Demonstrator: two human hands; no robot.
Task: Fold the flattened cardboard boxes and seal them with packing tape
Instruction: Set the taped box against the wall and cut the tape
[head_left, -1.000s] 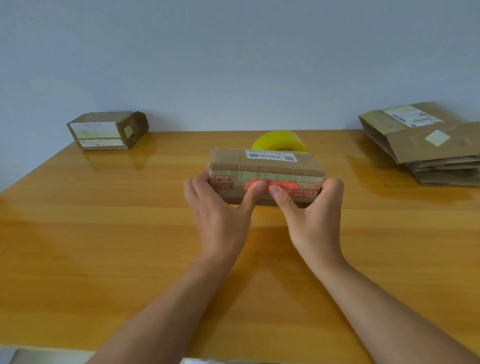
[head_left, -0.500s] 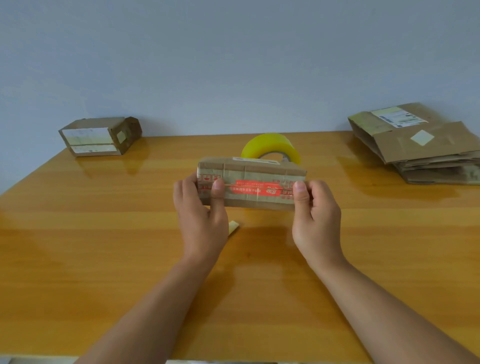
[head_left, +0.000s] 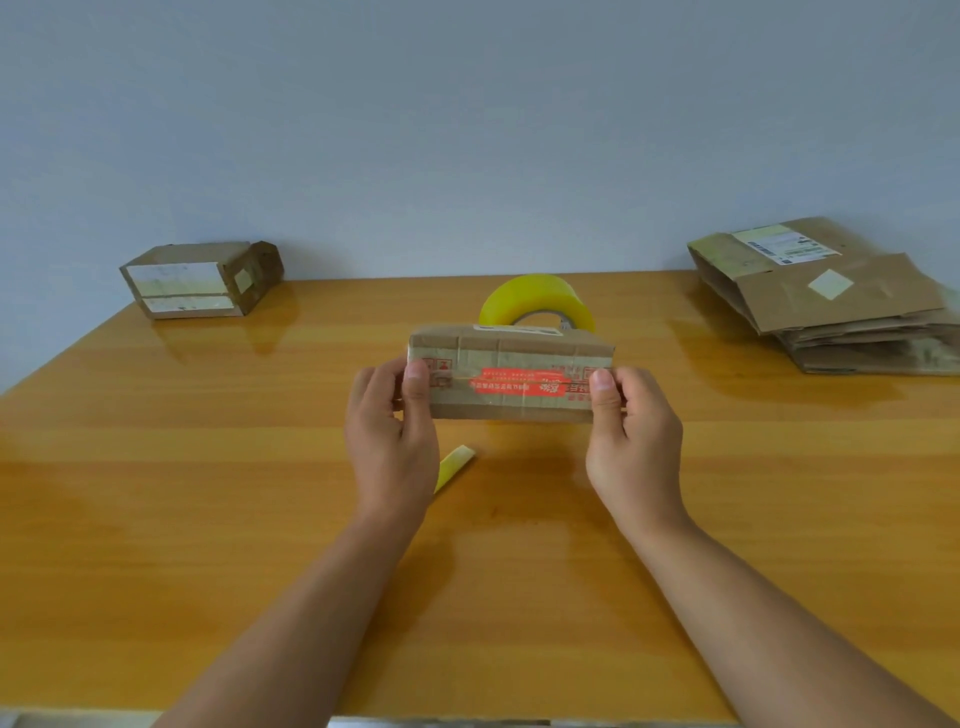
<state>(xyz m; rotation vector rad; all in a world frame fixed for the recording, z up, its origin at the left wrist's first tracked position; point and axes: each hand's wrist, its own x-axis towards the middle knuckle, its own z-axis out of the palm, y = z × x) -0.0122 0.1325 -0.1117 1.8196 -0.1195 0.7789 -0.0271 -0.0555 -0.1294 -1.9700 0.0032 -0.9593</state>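
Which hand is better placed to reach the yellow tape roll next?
Probably the right hand. The yellow tape roll stands behind the held cardboard box, slightly toward its right half. The left hand grips the far end.

Lighting: even, soft, moderately bright daylight. Glare: glossy sheen and pale reflections on the wooden table (head_left: 156, 467). Shadows: faint, diffuse, beneath the forearms. Focus: centre sharp; slight softness overall. Distortion: wide-angle bowing of the table's edges toward the corners.

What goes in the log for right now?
box: held up | left hand: grips end | right hand: grips end | tape: behind
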